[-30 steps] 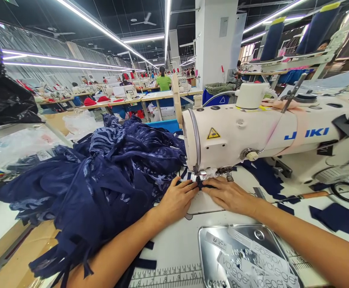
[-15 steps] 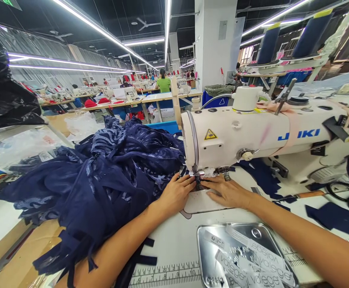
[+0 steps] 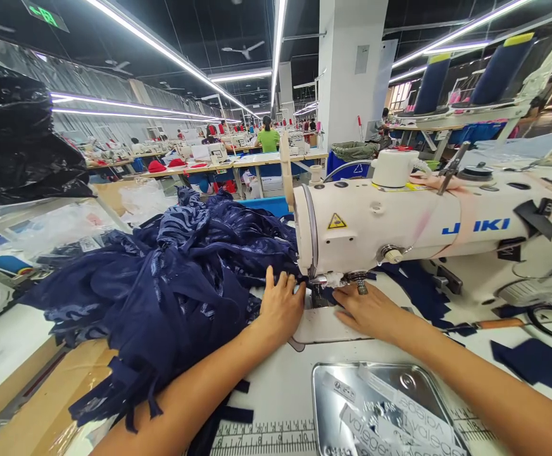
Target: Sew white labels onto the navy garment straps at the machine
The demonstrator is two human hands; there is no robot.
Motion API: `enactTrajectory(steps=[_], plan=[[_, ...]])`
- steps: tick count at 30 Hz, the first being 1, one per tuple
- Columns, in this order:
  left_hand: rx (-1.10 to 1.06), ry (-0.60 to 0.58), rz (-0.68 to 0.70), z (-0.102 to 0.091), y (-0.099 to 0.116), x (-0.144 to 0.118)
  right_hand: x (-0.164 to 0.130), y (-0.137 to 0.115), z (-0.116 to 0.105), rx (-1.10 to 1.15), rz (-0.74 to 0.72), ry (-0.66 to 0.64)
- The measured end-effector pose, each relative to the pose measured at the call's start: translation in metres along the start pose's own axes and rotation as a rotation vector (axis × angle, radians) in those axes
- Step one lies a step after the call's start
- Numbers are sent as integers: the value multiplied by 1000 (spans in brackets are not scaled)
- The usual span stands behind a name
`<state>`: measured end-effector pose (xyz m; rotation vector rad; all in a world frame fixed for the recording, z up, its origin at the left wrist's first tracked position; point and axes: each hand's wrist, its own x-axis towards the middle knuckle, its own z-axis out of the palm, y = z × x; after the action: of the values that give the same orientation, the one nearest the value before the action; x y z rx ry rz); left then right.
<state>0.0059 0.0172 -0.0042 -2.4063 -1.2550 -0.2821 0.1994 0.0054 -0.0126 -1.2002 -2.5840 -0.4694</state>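
Pressing flat, fingers spread, the left hand [image 3: 283, 304] is lying on the navy fabric [image 3: 171, 278] heaped left of the sewing machine [image 3: 399, 221]. The right hand [image 3: 368, 310] is resting open on the machine bed beside the presser foot [image 3: 321, 285], gripping nothing.
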Motion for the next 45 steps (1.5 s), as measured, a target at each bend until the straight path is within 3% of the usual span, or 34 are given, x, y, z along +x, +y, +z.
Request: enactTrajectory(steps=[5,11,21,45], plan=[[-85,-41,105,8,-9,10,-11,-3,-7,3,-114,-30],[-104,-44,89,9,-9,10,-14,3,6,28,-169,26],[-120,-51,90,11,-10,11,-12,-4,8,18,-189,27],[-91,-18,87,23,-13,19,-1,-25,7,-104,-55,-58]])
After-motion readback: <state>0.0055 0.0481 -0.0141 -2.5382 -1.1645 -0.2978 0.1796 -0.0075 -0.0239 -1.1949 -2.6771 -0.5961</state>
